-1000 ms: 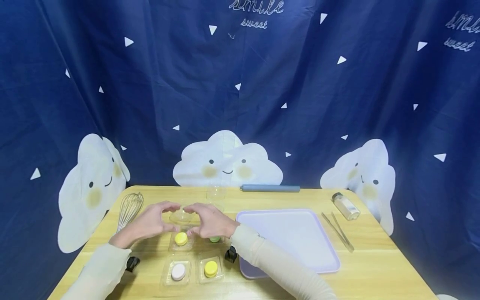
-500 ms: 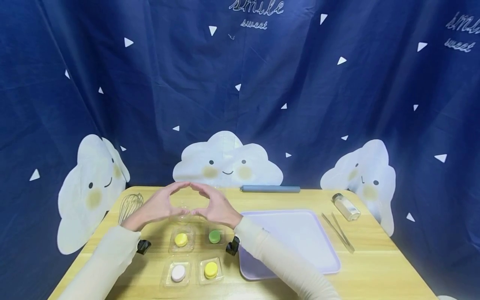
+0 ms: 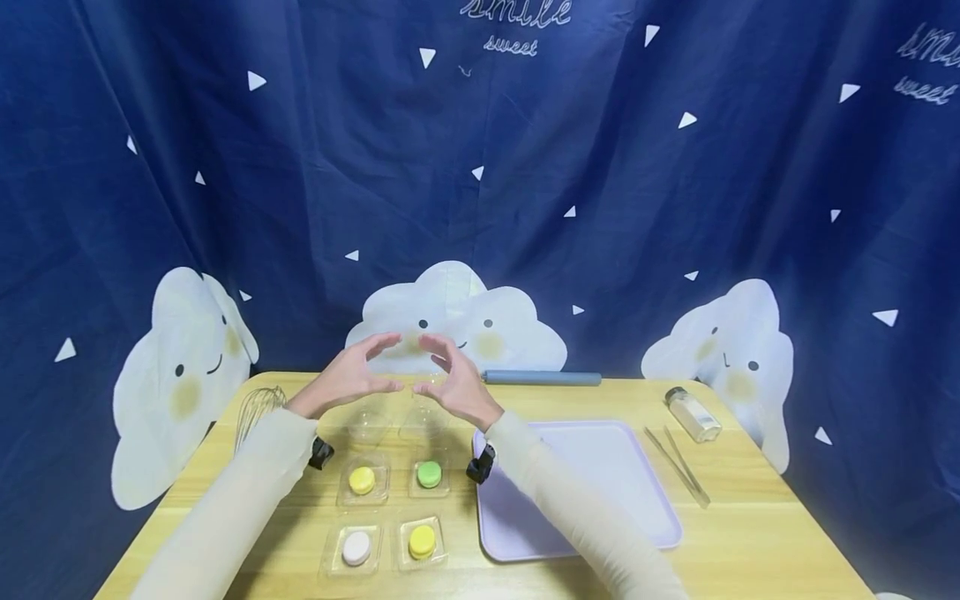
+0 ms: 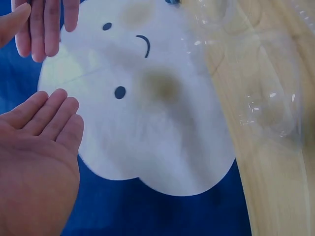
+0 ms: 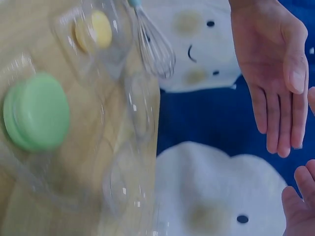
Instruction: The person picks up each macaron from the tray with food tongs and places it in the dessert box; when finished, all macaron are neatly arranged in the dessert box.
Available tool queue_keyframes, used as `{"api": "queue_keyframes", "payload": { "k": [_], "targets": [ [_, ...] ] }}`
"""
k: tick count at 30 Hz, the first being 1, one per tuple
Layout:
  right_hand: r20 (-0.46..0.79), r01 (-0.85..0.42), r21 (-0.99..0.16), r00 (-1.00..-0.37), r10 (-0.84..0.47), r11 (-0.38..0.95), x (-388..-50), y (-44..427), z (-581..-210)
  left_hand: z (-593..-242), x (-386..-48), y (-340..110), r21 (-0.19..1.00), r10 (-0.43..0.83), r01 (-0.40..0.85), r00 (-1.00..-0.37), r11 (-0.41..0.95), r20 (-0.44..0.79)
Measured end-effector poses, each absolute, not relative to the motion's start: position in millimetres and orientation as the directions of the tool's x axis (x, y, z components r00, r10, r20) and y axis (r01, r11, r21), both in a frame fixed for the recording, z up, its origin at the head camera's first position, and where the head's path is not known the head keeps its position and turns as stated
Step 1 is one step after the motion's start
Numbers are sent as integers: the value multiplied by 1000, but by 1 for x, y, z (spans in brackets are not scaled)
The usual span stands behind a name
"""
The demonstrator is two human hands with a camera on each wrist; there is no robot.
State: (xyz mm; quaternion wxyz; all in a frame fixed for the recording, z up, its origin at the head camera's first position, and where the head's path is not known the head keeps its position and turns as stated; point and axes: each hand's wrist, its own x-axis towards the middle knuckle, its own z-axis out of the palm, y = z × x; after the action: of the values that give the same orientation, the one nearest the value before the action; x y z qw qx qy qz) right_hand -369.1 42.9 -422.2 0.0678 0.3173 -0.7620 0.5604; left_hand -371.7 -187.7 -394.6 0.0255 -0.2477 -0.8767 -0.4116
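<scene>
My left hand (image 3: 345, 379) and right hand (image 3: 465, 387) are raised above the back of the table, palms facing each other with a gap between their fingertips. Nothing is held in either one. Below them lie clear plastic clamshell boxes with lids up. A yellow macaron (image 3: 362, 480) and a green macaron (image 3: 429, 474) sit in the back pair. Nearer are a pale pink macaron (image 3: 356, 547) and another yellow macaron (image 3: 422, 542). The right wrist view shows the green macaron (image 5: 39, 112) closely, with my left hand (image 5: 270, 73) beyond.
A lilac tray (image 3: 585, 492) lies right of the boxes. Behind it rests a blue rod (image 3: 542, 378) along the back edge. Metal tongs (image 3: 678, 468) and a dark-capped jar (image 3: 692, 414) lie at the right. A whisk (image 3: 258, 410) is at the left, partly behind my arm.
Both hands have risen and moved back from over the boxes, shifting slightly right. Their fingertips came together half a second ago and are now apart. The green macaron has come fully into view.
</scene>
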Motion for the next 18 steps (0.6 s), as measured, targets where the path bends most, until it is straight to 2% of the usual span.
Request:
{"api": "queue_keyframes", "payload": {
  "k": [13, 18],
  "targets": [
    [338, -394, -891, -907, -250, 225, -417, 66, -434, -408, -425, -162, 755, 382, 306, -921, 579, 80],
    [227, -280, -923, -950, -217, 263, -430, 66, -447, -424, -435, -151, 741, 375, 236, -927, 629, -23]
  ]
}}
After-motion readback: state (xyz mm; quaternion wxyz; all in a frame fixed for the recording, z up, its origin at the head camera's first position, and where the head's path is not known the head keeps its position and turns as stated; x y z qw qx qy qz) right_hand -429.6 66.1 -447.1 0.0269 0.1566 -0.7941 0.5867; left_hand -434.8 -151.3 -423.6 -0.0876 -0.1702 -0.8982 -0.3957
